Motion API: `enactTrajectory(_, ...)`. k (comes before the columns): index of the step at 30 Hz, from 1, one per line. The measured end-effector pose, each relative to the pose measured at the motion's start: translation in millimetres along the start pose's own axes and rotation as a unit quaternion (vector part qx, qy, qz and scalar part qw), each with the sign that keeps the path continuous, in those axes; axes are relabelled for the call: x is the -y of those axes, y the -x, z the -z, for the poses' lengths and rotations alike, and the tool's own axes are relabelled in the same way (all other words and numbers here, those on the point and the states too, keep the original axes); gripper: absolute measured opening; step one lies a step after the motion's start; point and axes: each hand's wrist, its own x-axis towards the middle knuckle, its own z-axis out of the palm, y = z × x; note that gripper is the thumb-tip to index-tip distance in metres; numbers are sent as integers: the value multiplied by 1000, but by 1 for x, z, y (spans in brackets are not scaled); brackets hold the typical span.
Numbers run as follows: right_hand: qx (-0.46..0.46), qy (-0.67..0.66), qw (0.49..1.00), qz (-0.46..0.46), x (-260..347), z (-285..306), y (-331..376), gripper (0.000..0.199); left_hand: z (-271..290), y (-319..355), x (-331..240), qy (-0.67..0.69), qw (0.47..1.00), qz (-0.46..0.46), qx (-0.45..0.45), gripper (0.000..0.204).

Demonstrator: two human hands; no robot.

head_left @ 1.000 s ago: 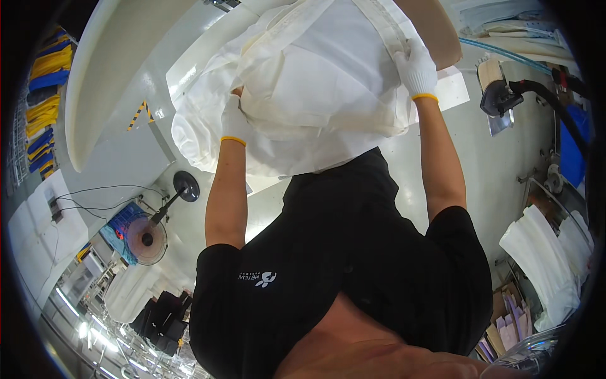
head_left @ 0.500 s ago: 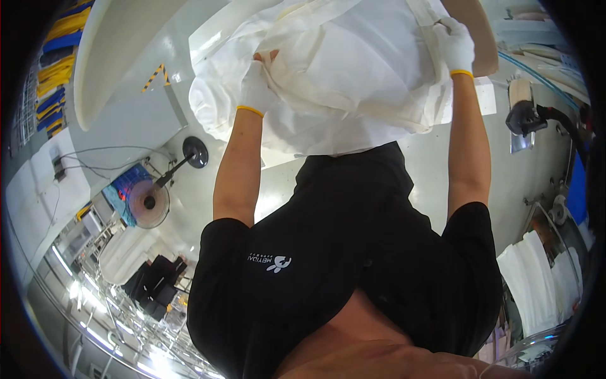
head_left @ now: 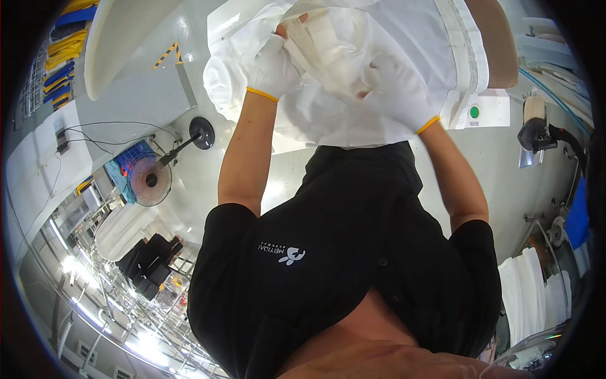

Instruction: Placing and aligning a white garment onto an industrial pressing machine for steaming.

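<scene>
A large white cloth, thin and rumpled, is spread in front of my body, with a stitched band along its right side. My left hand, in a white glove with a yellow cuff, is closed on a folded edge of the cloth; its bare fingertips show above the fold. My right hand, gloved the same way, lies over the middle right of the cloth with its thumb tip bared. Motion smears its fingers, so their grip on the fabric is unclear.
Under the cloth's right side shows a brown board edge, beside a white panel with a green button. A white curved board rises at the far left. A fan stands left; a black-handled device hangs right.
My right hand has left the cloth's far right edge and come inward and nearer, towards my left hand. The right side of the cloth now lies flatter, baring the green button.
</scene>
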Motion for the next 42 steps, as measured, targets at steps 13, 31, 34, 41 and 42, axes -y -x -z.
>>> enactTrajectory(13,-59,-119,989,72,34,0,18,18,-67,28,13,-139,984,-112,-12,50)
enactTrajectory(31,28,-243,969,43,79,37,36,61,-79,140,-126,-194,944,-256,81,61)
enactTrajectory(34,343,-266,900,38,97,53,40,63,-78,140,-131,-164,951,-223,136,61)
enactTrajectory(41,9,64,994,83,54,-3,14,62,-89,134,-111,-284,911,-288,-78,69)
enactTrajectory(42,-101,33,993,58,35,1,2,55,-83,131,-107,-280,918,-270,-77,72)
